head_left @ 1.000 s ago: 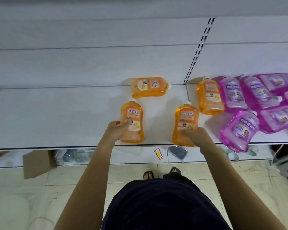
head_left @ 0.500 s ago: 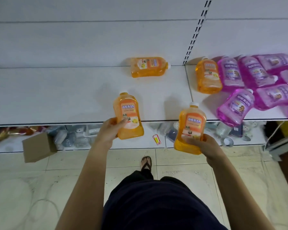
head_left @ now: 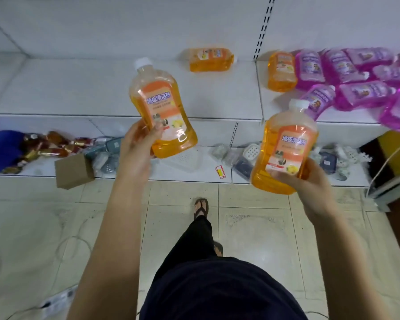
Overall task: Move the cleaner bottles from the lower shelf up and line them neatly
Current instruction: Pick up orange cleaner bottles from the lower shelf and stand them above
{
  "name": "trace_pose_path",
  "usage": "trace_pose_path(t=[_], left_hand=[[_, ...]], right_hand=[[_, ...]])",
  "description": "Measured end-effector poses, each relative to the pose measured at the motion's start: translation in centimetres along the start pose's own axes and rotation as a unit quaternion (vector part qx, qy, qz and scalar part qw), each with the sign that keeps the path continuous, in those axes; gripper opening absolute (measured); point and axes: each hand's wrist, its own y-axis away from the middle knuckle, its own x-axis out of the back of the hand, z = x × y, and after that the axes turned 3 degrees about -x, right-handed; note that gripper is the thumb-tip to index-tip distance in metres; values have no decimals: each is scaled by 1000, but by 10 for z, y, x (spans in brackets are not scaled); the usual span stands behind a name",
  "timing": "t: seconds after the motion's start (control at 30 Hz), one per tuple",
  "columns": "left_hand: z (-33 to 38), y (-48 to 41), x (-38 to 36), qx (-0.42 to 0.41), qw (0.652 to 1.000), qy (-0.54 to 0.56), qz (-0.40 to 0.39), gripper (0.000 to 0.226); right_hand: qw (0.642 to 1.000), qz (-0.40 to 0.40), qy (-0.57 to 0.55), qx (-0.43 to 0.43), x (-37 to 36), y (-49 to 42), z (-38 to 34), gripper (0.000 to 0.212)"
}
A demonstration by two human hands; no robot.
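Before the white sheet-metal shelving, we list two items carried clear of the boards:

1. Flat-sided bottle of clear plastic filled with orange liquid (head_left: 162, 107), white ribbed screw cap, glossy orange-and-white label with blue characters. Our left hand (head_left: 136, 148) grips its lower part, thumb curled across the label and fingers behind. The cap leans up and to the left, in front of the white shelf board (head_left: 79, 88).

2. Second orange bottle of the same make (head_left: 284, 146), nearly upright. Our right hand (head_left: 310, 181) wraps its base from below, thumb lying under the label.

On the shelf board:
- one orange bottle lying on its side (head_left: 209, 60) near the back panel
- one orange bottle lying label up (head_left: 282, 71) just right of the slotted upright (head_left: 262, 28)
- a loose heap of purple bottles (head_left: 356, 72) of the same shape, touching and overlapping one another

On the bottom shelf: a brown cardboard box (head_left: 73, 170), shiny foil-wrapped packets (head_left: 53, 144), pale plastic goods in film, and a red-and-yellow tag (head_left: 220, 172). Below lie glazed beige floor tiles (head_left: 44, 227) and a foot in a dark sandal (head_left: 201, 207).

Changes: a second ago both held bottles lay on the shelf board under our hands. Half a second ago they were just off its front edge. They now sit higher and nearer to us, the left one more tilted. The bottles left on the board have not moved
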Motion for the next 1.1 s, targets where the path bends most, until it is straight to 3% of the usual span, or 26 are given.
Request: trace_pose_path(t=[0.17,0.3,0.6,0.73,0.83,0.93,1.1], left_hand=[[51,30,2,-104,994,15,-3,27],[94,40,6,-183,983,29,-9,34],[207,2,28,-337,939,-10,-67,28],[257,-38,44,-369,925,-30,-86,27],[295,-76,54,-380,917,-68,-104,43],[328,-116,61,-373,912,-102,-133,38],[364,-178,68,-337,909,-144,-197,51]], right_hand=[[996,-14,0,90,-5,27,-38,51],[989,-21,-9,145,-16,33,-73,48],[960,-37,-23,278,-69,20,-194,64],[941,-43,21,335,-106,-3,-252,83],[926,-42,59,370,-137,-21,-292,94],[919,-30,89,382,-165,-43,-329,85],[908,-16,147,393,-210,-76,-376,81]])
